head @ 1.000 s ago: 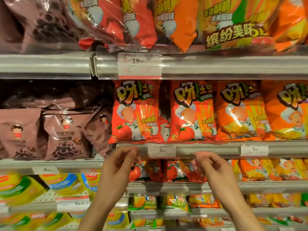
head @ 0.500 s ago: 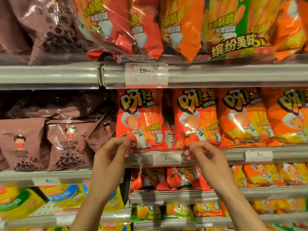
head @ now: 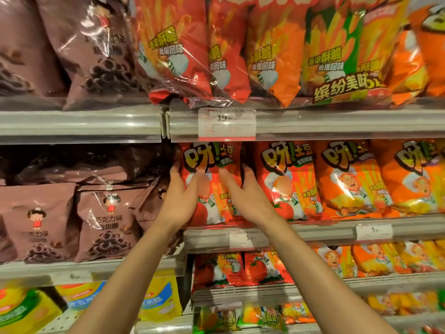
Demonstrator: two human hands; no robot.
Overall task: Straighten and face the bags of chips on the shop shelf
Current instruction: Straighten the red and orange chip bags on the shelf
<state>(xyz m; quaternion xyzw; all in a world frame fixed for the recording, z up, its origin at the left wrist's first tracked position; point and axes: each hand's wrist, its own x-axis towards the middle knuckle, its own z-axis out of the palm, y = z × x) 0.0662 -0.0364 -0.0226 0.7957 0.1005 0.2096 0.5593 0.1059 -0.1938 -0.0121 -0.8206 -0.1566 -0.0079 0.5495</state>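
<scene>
A red tomato-flavour chip bag (head: 212, 162) stands upright at the left end of the middle shelf (head: 313, 227). My left hand (head: 183, 198) grips its left edge, fingers behind and thumb on the front. My right hand (head: 240, 191) clasps its right edge, fingers tucked between it and the second red bag (head: 286, 179). Orange bags (head: 349, 179) of the same brand fill the row to the right, faces forward.
Brown chocolate-ring bags (head: 106, 220) lean at the left on a lower shelf. Big red and orange multipacks (head: 240, 49) overhang the top shelf rail (head: 337, 121) with its price tag (head: 226, 122). Smaller red, orange, yellow bags sit on shelves below.
Both hands rose from the shelf's price rail to the leftmost red bag and closed on its two sides. The view tilted up and moved closer.
</scene>
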